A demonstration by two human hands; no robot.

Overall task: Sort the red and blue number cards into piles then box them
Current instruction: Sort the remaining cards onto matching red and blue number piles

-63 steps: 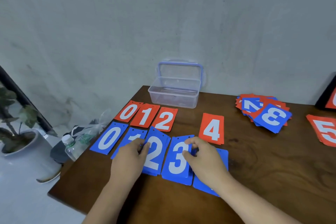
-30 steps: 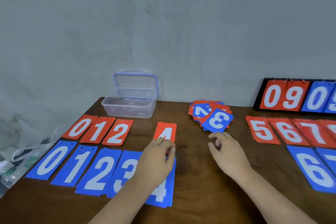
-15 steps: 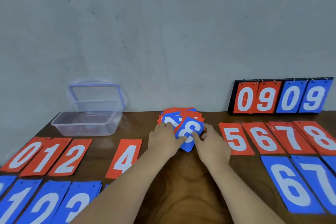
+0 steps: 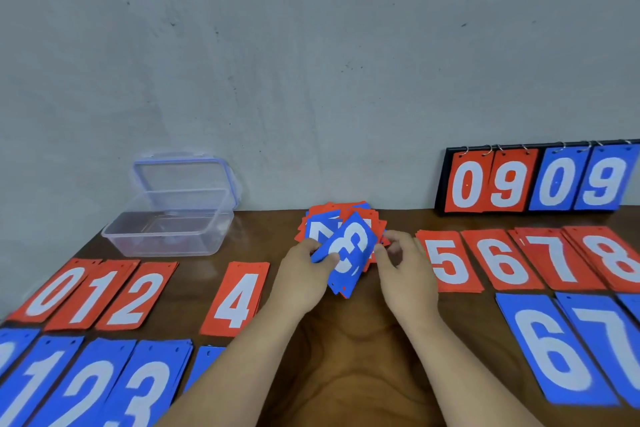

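blue card (image 4: 350,251) in left hand (image 4: 304,274) (right hand (image 4: 407,273) beside)

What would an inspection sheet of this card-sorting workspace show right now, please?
Surface: brown wooden table, bare at front centre.
Job's things: red piles 0, 1, 2, 4 left, 5 to 8 right; blue piles in the front row; mixed pile at back centre; clear box open, no cards seen inside.
Clutter: nothing seen.
Hands: left hand pinches blue 3 card over the mixed pile; right hand at that card's right edge, grip unclear.
Cables: nothing seen.
Surroundings: grey wall; scoreboard reading 09 09 against it.
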